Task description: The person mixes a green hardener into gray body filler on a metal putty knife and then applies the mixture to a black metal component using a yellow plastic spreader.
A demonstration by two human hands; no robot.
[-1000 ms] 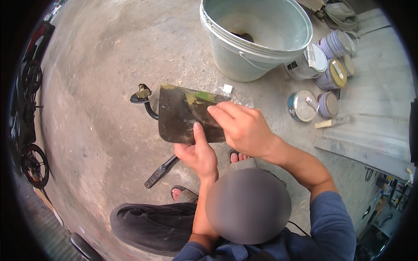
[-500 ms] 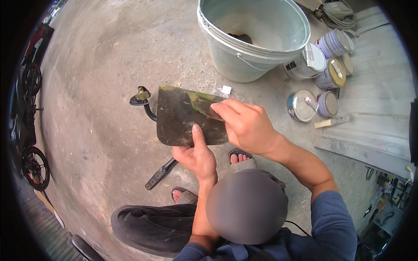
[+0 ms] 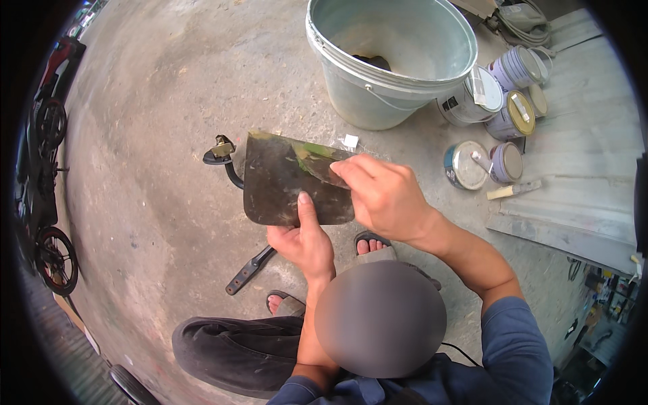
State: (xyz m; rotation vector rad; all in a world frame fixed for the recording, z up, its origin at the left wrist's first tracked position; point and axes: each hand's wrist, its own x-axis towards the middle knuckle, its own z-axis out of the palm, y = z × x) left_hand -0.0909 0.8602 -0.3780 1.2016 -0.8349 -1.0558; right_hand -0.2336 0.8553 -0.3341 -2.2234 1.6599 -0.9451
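A dark, flat mixing board [image 3: 270,192] with rounded lower corners is held up in front of me. My left hand [image 3: 304,246] grips its lower edge, with the thumb pressed on the face and the other fingers behind it. Pinched in my right hand [image 3: 395,199] is a thin, dark spreader [image 3: 324,172], its blade against the upper right part of the board. Yellow-green paste [image 3: 314,148] streaks the board's upper edge around the blade. How far the spreader extends under my fingers is hidden.
A large pale bucket [image 3: 378,111] with something dark inside stands ahead. Several paint cans [image 3: 466,165] and a brush [image 3: 514,190] are to its right. A curved black arm with a metal bracket [image 3: 220,150] and a black bar-like part [image 3: 248,271] lie on the concrete floor. Motorcycles [image 3: 55,260] line the left.
Almost nothing differs. The spreader and right hand have shifted very slightly; the left hand keeps the same hold on the board.
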